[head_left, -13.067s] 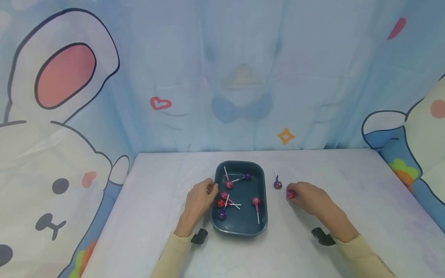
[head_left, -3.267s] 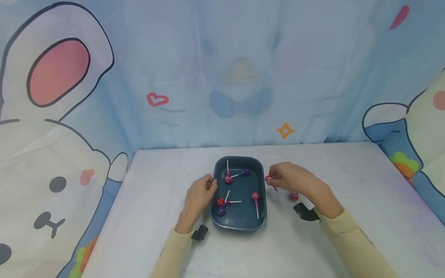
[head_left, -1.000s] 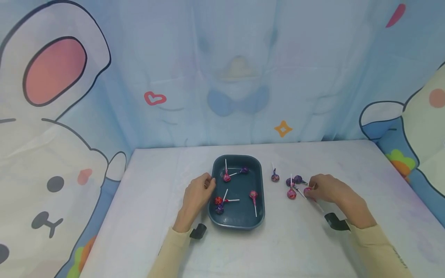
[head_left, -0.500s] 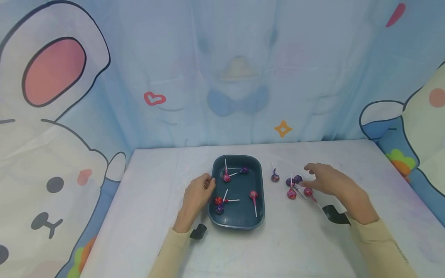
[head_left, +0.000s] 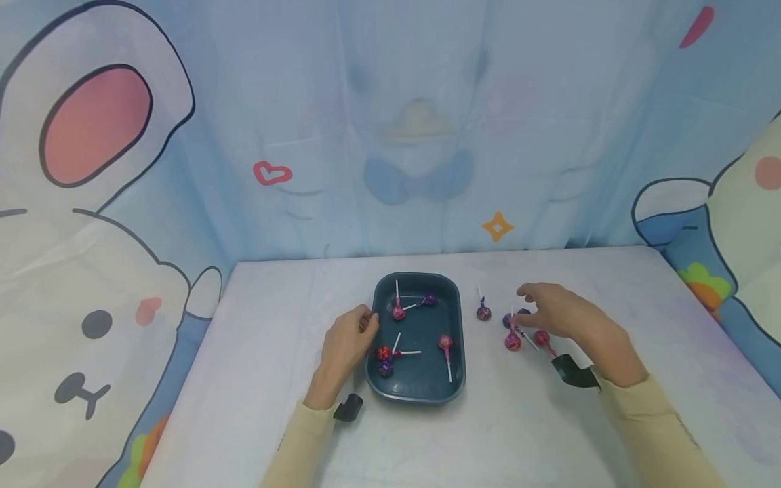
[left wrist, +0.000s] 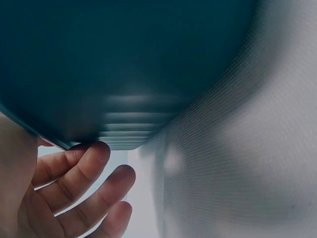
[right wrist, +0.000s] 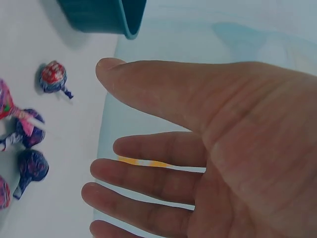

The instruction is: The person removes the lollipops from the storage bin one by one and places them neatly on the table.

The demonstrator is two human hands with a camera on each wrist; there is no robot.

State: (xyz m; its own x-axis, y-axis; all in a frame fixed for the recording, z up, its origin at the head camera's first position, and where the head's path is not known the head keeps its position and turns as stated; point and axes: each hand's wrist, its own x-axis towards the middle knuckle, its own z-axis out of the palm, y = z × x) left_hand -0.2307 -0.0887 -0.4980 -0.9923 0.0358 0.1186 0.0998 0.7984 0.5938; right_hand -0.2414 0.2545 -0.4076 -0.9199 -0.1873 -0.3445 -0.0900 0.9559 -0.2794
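My left hand point(head_left: 346, 347) holds the left rim of a dark teal tray point(head_left: 417, 390); in the left wrist view its fingers point(left wrist: 94, 163) bend against the rim from outside. Inside the tray lie several wrapped lollipops, among them a pink one point(head_left: 446, 341), a red one point(head_left: 384, 353) and a purple one point(head_left: 386, 369). My right hand point(head_left: 564, 315), thumb and fingers spread apart, hovers over a loose group with a pink lollipop point(head_left: 513, 343), a purple lollipop point(right wrist: 32, 166) and a dark pink lollipop point(head_left: 542, 337). Nothing is in its grasp.
A single lollipop with a red and blue wrapper point(right wrist: 53, 77) lies between the tray and the group. The white-covered table point(head_left: 293, 298) meets a printed blue curtain point(head_left: 305, 224) at its back edge.
A pink lollipop, earlier held beside the tray, was set down with the group on the right. My right hand released it, spread its fingers and shifted left. My left hand stayed.
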